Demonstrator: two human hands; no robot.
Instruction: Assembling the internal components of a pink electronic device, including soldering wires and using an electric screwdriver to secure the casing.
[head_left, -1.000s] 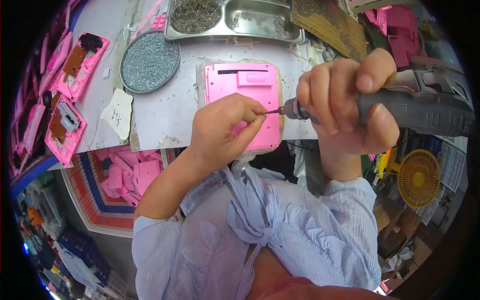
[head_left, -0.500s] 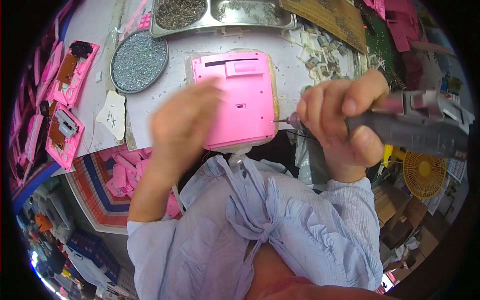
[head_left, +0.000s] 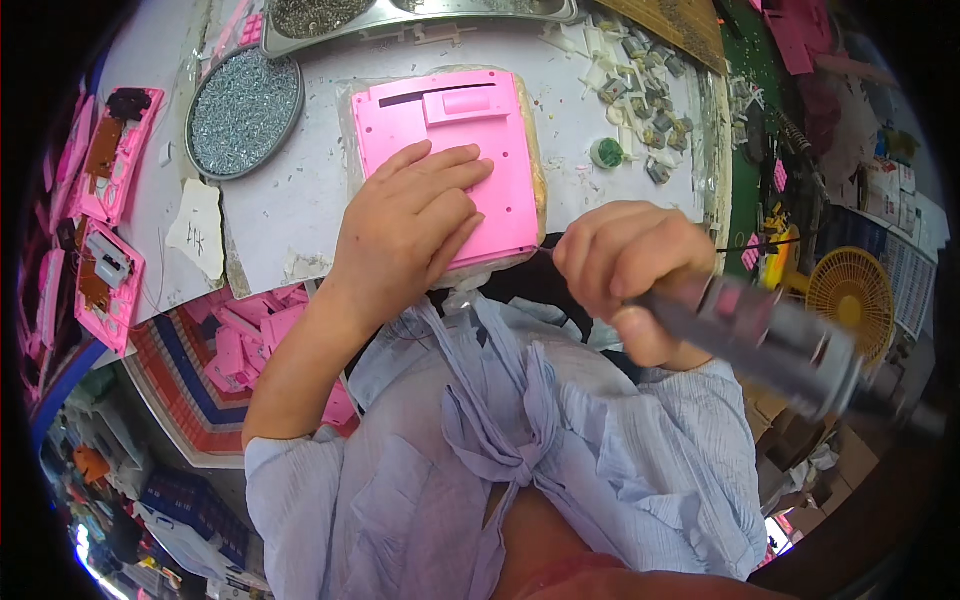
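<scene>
A flat pink plastic casing [head_left: 508, 182], with a dark slot, a raised block near its far edge and small screw holes, lies on a plastic-wrapped pad [head_left: 538, 165] in front of me. My left hand [head_left: 408, 215] rests flat on the casing, fingers stretched and slightly apart, covering its left and middle part. In my right hand [head_left: 635, 262] is a dark electric screwdriver [head_left: 765, 345], gripped round its front end. Its thin bit points left, with the tip at the casing's near right corner; whether it sits in a screw hole I cannot tell.
A round dish of small screws [head_left: 245, 115] stands left of the pad, beside a torn white card [head_left: 196, 230]. Beyond is a metal tray [head_left: 400, 22]. Small loose parts [head_left: 645, 100] and a green-topped container [head_left: 606, 152] lie right. Pink pieces fill a striped bin [head_left: 190, 385] below left.
My left hand has come down onto the casing and settled there. My right hand and the screwdriver have moved nearer to me, to the casing's near right corner, with the tool's rear end swung lower.
</scene>
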